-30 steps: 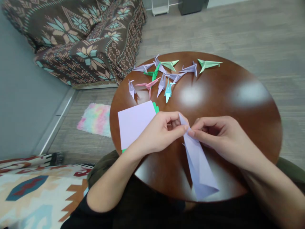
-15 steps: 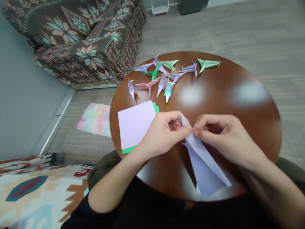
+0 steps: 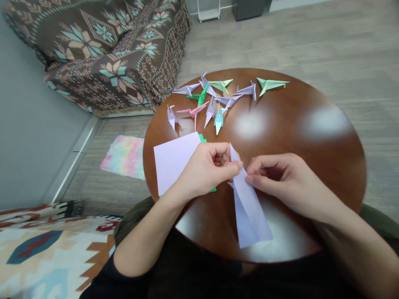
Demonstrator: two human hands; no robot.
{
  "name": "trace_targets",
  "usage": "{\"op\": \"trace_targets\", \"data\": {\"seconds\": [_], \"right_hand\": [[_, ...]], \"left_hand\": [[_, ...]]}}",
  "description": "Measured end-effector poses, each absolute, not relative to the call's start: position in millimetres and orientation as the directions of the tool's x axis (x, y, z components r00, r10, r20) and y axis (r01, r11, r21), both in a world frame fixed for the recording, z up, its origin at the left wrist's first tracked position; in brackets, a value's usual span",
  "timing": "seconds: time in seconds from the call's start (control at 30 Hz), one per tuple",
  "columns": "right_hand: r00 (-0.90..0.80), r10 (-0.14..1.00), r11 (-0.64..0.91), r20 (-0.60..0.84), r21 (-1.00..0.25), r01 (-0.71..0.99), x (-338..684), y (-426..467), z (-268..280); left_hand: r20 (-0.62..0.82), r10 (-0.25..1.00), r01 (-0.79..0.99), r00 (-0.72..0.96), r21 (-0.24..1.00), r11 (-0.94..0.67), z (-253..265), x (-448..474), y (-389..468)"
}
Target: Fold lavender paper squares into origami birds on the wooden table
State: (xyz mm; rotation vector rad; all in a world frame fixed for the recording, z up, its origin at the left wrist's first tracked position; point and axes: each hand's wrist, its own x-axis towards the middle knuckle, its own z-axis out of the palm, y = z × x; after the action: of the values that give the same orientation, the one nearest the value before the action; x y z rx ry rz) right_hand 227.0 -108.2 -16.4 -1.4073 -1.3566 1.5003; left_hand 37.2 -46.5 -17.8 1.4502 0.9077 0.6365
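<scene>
Over the near part of the round table, my left hand (image 3: 215,166) pinches the upper part of a folded lilac paper sheet (image 3: 247,207) between thumb and fingers. The sheet's narrow tip pokes up above that thumb, and its wider end hangs down toward me. On the sheet's right edge, my right hand (image 3: 277,178) has thumb and forefinger closed in a pinch. A stack of square paper (image 3: 174,160), lilac on top with green showing beneath, lies at the left, partly covered by my left hand and forearm.
Toward the far side of the brown table (image 3: 327,166) stand several folded paper cranes, among them a pink crane (image 3: 193,111), a blue crane (image 3: 219,118) and a pale green crane (image 3: 270,85). A sofa under a patterned cover (image 3: 124,70) is beyond, at the left.
The folded sheet has shifted left and swung more upright, its lower end moving left. My left hand has moved slightly left with it; my right fingers sit lower along its edge.
</scene>
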Motion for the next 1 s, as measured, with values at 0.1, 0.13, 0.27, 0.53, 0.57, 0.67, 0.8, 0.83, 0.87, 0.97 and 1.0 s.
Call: {"op": "trace_targets", "data": {"seconds": [0.1,0.13,0.27,0.53,0.57,0.67,0.8,0.83,0.87,0.97,1.0], "right_hand": [[-0.195,0.945,-0.227,-0.262,-0.957,0.181,226,-109,-16],[-0.197,0.944,-0.228,-0.263,-0.956,0.185,226,-109,-16],[-0.217,0.938,-0.224,-0.269,-0.951,0.211,226,-109,-16],[-0.334,0.875,-0.271,-0.350,-0.926,0.262,227,-113,-15],[-0.327,0.880,-0.266,-0.346,-0.927,0.264,227,-113,-15],[-0.275,0.910,-0.238,-0.310,-0.935,0.263,228,-111,-16],[-0.260,0.917,-0.231,-0.304,-0.933,0.276,229,-109,-18],[-0.255,0.918,-0.230,-0.303,-0.933,0.278,229,-109,-18],[-0.248,0.921,-0.229,-0.301,-0.933,0.278,229,-109,-18],[-0.236,0.926,-0.227,-0.293,-0.935,0.272,229,-110,-17],[-0.240,0.925,-0.230,-0.296,-0.936,0.268,229,-111,-17]], "left_hand": [[-0.204,0.790,0.186,0.578,0.976,0.116,-16,38,-49],[-0.228,0.768,0.195,0.598,0.971,0.137,-16,39,-50],[-0.257,0.731,0.198,0.632,0.966,0.169,-17,40,-53],[-0.221,0.809,0.233,0.544,0.967,0.107,-17,29,-38],[-0.206,0.817,0.219,0.538,0.971,0.100,-16,26,-35],[-0.192,0.787,0.170,0.586,0.979,0.111,-17,18,-29],[-0.166,0.711,0.074,0.683,0.985,0.159,-18,16,-30],[-0.161,0.696,0.046,0.700,0.982,0.181,-18,16,-31],[-0.157,0.688,0.025,0.709,0.980,0.199,-17,17,-32],[-0.203,0.681,0.105,0.704,0.977,0.183,-15,20,-37],[-0.227,0.677,0.159,0.700,0.974,0.162,-14,22,-39]]}}
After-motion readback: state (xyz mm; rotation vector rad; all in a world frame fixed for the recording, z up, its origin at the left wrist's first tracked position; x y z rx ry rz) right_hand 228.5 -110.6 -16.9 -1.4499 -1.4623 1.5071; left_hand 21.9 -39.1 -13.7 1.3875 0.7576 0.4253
